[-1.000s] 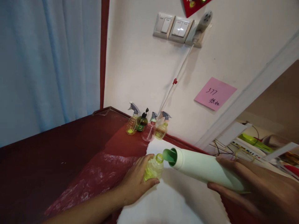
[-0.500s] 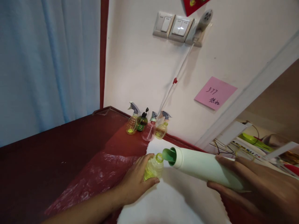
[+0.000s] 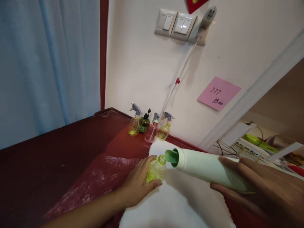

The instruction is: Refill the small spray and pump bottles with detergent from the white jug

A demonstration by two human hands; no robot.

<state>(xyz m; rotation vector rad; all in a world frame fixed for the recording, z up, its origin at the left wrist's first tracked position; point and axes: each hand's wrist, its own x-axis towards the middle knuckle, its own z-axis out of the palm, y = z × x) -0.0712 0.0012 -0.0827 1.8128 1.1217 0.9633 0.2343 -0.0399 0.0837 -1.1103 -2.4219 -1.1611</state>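
My left hand (image 3: 139,185) is closed around a small see-through yellow-green bottle (image 3: 156,171) whose neck is uncapped. Liquid seems to lie inside it, though its level is hard to make out. My right hand (image 3: 263,190) grips a long pale green jug (image 3: 204,164), tipped so that its mouth faces left. The jug's darker green spout (image 3: 171,156) is right at the bottle's neck. Whether a stream runs between them cannot be made out. Below both lies a white cloth (image 3: 175,202) with a scalloped edge.
Several spray bottles, among them a pink one (image 3: 151,132), stand against the wall with a dark green pump bottle (image 3: 143,124). Clear plastic film (image 3: 102,177) covers part of the dark red tabletop (image 3: 47,164). A white cord (image 3: 171,90) hangs behind the bottles.
Both hands, the bottle and the jug keep almost the same places. The whole view has shifted very slightly.
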